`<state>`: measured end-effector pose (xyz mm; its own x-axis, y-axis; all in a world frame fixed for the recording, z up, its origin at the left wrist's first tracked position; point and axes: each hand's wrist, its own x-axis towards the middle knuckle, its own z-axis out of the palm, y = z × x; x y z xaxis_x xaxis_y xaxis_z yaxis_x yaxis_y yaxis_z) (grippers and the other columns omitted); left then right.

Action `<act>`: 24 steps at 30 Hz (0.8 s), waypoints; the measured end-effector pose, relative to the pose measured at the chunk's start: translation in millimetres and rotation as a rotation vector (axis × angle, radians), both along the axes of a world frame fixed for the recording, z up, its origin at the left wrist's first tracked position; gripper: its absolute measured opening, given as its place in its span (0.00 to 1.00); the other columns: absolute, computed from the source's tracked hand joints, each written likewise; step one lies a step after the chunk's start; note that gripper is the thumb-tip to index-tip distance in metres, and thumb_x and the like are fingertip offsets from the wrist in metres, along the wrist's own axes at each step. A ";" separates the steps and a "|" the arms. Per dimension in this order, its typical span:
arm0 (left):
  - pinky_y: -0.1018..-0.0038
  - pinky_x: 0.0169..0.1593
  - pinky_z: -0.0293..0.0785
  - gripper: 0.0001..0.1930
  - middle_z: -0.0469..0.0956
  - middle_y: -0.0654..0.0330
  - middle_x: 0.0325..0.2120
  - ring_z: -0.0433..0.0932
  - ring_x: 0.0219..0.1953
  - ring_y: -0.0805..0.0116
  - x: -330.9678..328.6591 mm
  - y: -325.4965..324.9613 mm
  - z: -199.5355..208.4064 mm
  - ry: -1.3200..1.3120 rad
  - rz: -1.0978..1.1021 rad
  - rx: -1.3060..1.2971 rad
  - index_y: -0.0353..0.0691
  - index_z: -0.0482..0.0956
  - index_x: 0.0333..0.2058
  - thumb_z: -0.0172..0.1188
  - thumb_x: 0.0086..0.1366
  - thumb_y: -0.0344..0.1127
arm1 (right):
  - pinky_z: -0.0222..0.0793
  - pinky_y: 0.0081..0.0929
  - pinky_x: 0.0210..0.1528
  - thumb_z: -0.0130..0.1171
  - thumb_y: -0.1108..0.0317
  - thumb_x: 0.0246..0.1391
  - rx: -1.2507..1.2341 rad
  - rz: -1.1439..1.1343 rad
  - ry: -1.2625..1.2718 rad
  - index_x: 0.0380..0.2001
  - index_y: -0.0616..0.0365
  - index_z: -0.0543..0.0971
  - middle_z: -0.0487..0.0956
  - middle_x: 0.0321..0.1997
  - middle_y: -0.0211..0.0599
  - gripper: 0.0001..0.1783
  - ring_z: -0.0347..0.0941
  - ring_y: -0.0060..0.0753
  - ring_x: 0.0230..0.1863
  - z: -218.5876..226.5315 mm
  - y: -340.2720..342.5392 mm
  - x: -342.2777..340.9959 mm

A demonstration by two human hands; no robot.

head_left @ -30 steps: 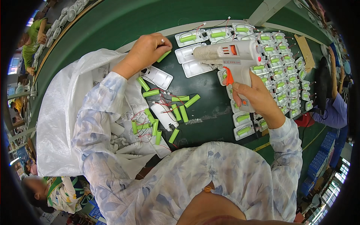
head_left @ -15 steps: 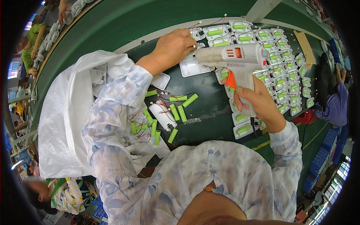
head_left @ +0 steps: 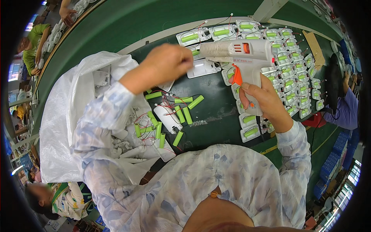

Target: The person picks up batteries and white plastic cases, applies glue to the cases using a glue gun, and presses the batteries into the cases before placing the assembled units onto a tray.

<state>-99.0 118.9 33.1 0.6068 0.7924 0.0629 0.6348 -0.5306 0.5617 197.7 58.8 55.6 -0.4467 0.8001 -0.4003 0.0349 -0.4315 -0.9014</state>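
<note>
My right hand (head_left: 264,98) is wrapped round the handle of a white glue gun (head_left: 253,58) with an orange trigger (head_left: 237,75). The gun's ribbed barrel points left, over the white plastic housings. My left hand (head_left: 164,63) is smeared by motion in the air, left of the barrel tip; its fingers cannot be made out clearly. A housing without a battery (head_left: 203,69) lies just right of it. Beyond it a housing holds a green battery (head_left: 189,37) with thin wires. Loose green batteries (head_left: 187,115) lie on the dark table around a white housing (head_left: 167,119).
Rows of housings with green batteries (head_left: 288,83) fill the table's right side. At left, a large white plastic bag (head_left: 63,131) holds white parts. A cardboard strip (head_left: 313,50) lies at the far right. Co-workers sit at left and right.
My left hand has pulled back to the left and nearer, away from the far housings, uncovering the battery in one of them. The glue gun has shifted only slightly.
</note>
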 end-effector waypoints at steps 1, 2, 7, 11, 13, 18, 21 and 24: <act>0.58 0.35 0.75 0.08 0.80 0.53 0.28 0.79 0.31 0.50 3.6 -12.0 2.6 0.047 -0.058 -0.027 0.40 0.80 0.29 0.64 0.57 0.37 | 0.61 0.20 0.21 0.53 0.65 0.59 -0.001 -0.003 0.000 0.46 0.61 0.72 0.74 0.23 0.31 0.15 0.68 0.20 0.19 -0.4 1.4 0.1; 0.61 0.35 0.74 0.07 0.79 0.54 0.28 0.79 0.32 0.52 8.3 -26.5 5.3 0.094 -0.114 -0.054 0.39 0.80 0.29 0.65 0.56 0.35 | 0.61 0.20 0.22 0.53 0.65 0.59 -0.001 -0.009 -0.002 0.46 0.61 0.72 0.74 0.23 0.31 0.14 0.68 0.20 0.19 -0.4 2.5 -0.7; 0.63 0.33 0.73 0.12 0.73 0.57 0.25 0.76 0.33 0.56 29.9 -73.7 4.5 0.135 -0.104 0.106 0.40 0.77 0.27 0.69 0.49 0.39 | 0.60 0.19 0.22 0.53 0.66 0.60 0.017 0.000 -0.010 0.46 0.61 0.72 0.74 0.24 0.31 0.13 0.68 0.20 0.20 -0.3 4.6 -6.4; 0.64 0.32 0.73 0.14 0.73 0.57 0.27 0.75 0.32 0.57 36.7 -83.7 -8.7 0.234 -0.129 0.122 0.39 0.77 0.27 0.70 0.48 0.40 | 0.62 0.19 0.25 0.51 0.61 0.61 0.051 0.010 -0.067 0.48 0.62 0.75 0.73 0.19 0.32 0.18 0.66 0.20 0.19 1.8 -0.5 -5.2; 0.64 0.33 0.73 0.13 0.73 0.57 0.26 0.75 0.33 0.58 39.0 -85.6 -13.0 0.240 -0.123 0.131 0.39 0.77 0.27 0.70 0.48 0.39 | 0.62 0.19 0.25 0.51 0.61 0.61 0.055 0.013 -0.062 0.46 0.62 0.75 0.73 0.19 0.32 0.17 0.66 0.20 0.19 3.7 -3.5 -3.8; 0.66 0.35 0.74 0.10 0.74 0.57 0.27 0.76 0.34 0.60 36.6 -82.1 -7.6 0.107 -0.096 -0.075 0.38 0.78 0.28 0.67 0.50 0.35 | 0.61 0.21 0.22 0.54 0.65 0.60 0.036 0.057 -0.098 0.42 0.63 0.73 0.72 0.21 0.31 0.13 0.67 0.21 0.18 -1.1 -3.8 1.4; 0.75 0.38 0.73 0.05 0.76 0.64 0.30 0.77 0.35 0.73 32.8 -66.7 12.7 -0.302 -0.011 -0.717 0.37 0.78 0.33 0.62 0.57 0.29 | 0.61 0.21 0.22 0.53 0.64 0.60 0.056 0.070 -0.087 0.43 0.65 0.74 0.73 0.21 0.31 0.15 0.67 0.21 0.18 -4.3 -2.4 4.9; 0.80 0.41 0.72 0.10 0.78 0.65 0.35 0.76 0.37 0.79 12.9 -48.2 25.9 -0.670 0.167 -1.059 0.37 0.76 0.40 0.61 0.57 0.26 | 0.62 0.21 0.23 0.53 0.64 0.60 0.039 0.032 -0.053 0.46 0.65 0.74 0.73 0.21 0.32 0.17 0.68 0.21 0.18 1.0 -5.4 7.1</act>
<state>-86.1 70.7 59.0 0.5897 0.7061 -0.3921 0.0779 0.4335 0.8978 204.8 53.4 56.6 -0.4515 0.8012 -0.3927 0.0963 -0.3938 -0.9142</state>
